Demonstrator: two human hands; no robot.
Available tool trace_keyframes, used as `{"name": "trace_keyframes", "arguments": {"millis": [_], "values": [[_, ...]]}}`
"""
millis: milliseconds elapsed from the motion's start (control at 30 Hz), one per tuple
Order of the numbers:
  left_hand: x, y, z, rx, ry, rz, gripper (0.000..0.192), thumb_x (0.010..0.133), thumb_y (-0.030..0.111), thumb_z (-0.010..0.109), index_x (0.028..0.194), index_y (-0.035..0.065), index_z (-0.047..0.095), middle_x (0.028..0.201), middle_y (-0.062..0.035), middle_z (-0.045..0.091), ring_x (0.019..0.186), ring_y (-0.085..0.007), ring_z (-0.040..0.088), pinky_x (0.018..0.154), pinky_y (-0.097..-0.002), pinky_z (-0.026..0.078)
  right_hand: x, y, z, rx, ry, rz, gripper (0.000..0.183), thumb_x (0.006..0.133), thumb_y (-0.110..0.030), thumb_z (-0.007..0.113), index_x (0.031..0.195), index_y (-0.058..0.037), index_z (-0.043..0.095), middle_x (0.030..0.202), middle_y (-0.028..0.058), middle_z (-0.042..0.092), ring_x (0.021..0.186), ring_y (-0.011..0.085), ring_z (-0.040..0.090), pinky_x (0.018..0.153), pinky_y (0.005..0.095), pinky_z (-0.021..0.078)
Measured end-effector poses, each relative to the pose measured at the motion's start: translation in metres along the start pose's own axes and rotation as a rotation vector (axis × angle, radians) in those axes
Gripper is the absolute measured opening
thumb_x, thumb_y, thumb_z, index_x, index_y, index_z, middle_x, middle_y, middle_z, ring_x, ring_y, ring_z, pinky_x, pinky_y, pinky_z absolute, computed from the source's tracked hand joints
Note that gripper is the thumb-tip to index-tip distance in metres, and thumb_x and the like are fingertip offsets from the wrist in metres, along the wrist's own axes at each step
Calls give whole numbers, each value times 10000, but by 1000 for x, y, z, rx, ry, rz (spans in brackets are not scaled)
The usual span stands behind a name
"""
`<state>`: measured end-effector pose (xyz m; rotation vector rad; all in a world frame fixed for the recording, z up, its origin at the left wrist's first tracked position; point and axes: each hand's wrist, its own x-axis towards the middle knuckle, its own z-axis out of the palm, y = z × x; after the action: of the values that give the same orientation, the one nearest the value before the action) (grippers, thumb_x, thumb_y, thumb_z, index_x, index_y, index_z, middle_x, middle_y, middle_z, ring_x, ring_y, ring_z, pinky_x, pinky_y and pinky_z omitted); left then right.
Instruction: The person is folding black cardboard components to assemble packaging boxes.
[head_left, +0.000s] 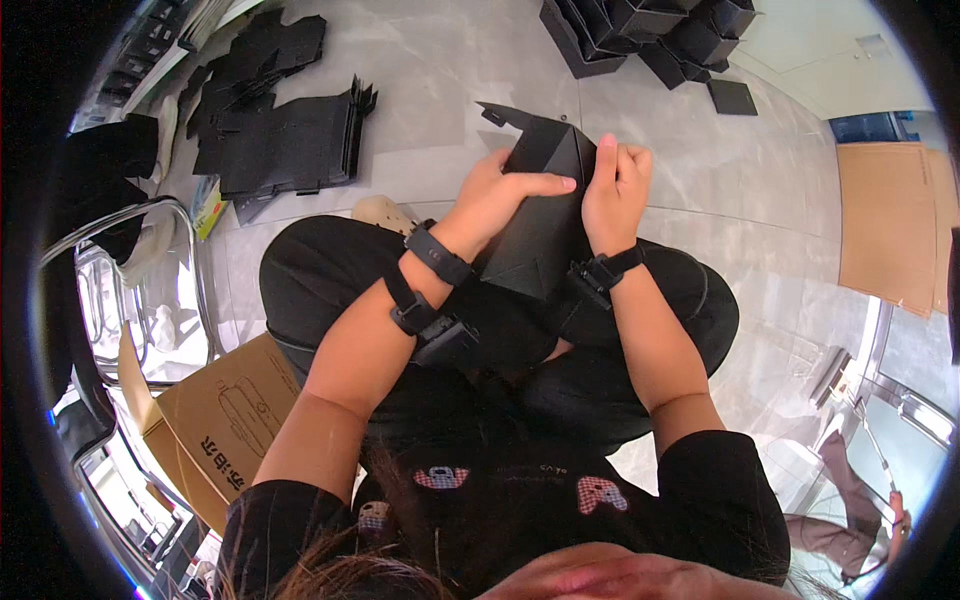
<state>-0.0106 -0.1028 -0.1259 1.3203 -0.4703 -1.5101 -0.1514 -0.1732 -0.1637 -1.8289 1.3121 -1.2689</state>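
Note:
A black folded cardboard box (536, 232) is held up above my crossed legs, with one flap sticking out at its upper left. My left hand (506, 191) grips its left side, the thumb lying across the front panel and the other fingers partly hidden behind it. On the box's upper right edge, my right hand (616, 191) is closed with its thumb pointing up, pinching the card there. Black straps with small devices are around both wrists.
Flat black cardboard blanks (289, 146) lie stacked on the tiled floor at upper left. Several folded black boxes (637, 34) are heaped at the top right, near a small black piece (732, 97). A brown carton (225, 420) and metal-framed chair (191, 247) stand left; brown cardboard sheets (885, 225) are right.

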Motion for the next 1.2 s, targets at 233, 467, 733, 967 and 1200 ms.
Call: {"name": "trace_keyframes", "arguments": {"millis": [233,467,733,967,1200], "values": [[11,-3,-11,-8,-35,-30,447,684,181,775,1010,-85,624,905,-144,669,754,-210,654,710,-290,518,2,-3,-6,81,-71,110,465,969,-311,569,689,60,582,864,97,500,818,213,492,762,316,410],[17,5,-26,-43,-234,-220,361,816,249,680,1033,-35,633,918,-109,676,757,-176,648,694,-264,497,3,-16,-28,105,-152,97,474,959,-324,585,662,45,601,896,92,523,845,207,498,767,309,413],[3,16,-18,120,-132,66,464,758,259,738,1056,-76,619,917,-130,669,768,-176,644,690,-276,510,13,-21,-47,-19,-567,-222,336,842,-337,714,747,-15,717,1300,187,507,1205,348,456,985,404,392],[2,18,-18,229,-90,24,427,750,257,743,1004,-71,641,906,-131,674,766,-177,645,679,-289,510,26,-10,-56,177,-948,-52,211,749,-218,794,861,-51,728,1500,124,359,1325,303,408,1051,374,345],[-2,21,-24,37,-154,-158,379,802,316,671,985,-14,630,845,-115,658,666,-198,636,603,-287,499,50,-16,-72,553,-1104,-23,225,801,-260,734,769,-40,698,1523,184,311,1297,230,431,1052,352,322]]}}
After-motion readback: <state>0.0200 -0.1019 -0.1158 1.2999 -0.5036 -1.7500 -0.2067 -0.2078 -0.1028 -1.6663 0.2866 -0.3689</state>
